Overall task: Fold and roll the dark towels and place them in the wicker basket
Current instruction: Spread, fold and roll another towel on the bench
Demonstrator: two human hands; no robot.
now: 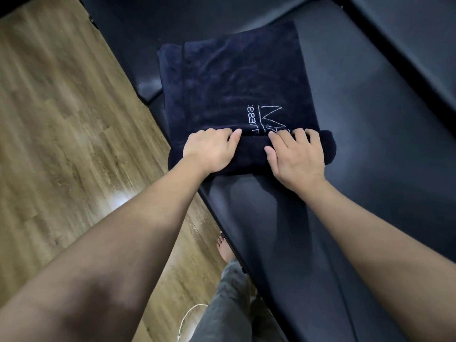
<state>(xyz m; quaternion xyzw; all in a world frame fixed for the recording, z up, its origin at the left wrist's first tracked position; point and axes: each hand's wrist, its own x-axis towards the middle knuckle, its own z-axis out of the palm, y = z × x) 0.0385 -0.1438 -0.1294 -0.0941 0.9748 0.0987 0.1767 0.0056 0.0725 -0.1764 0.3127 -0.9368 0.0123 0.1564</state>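
A dark navy towel (234,80) with white embroidered lettering lies folded flat on a black padded bench (357,144). Its near end is wound into a thick roll (251,149) that covers part of the lettering. My left hand (209,149) lies over the left part of the roll, fingers curled over its far side. My right hand (296,156) presses on the right part, fingers spread and bent over the top. No wicker basket is in view.
The bench runs from lower right to upper centre, with a second black padded surface (407,33) beyond a gap at the upper right. Wood-look flooring (61,119) fills the left. My grey trouser leg and bare foot (224,250) stand beside the bench edge, near a white cable (190,314).
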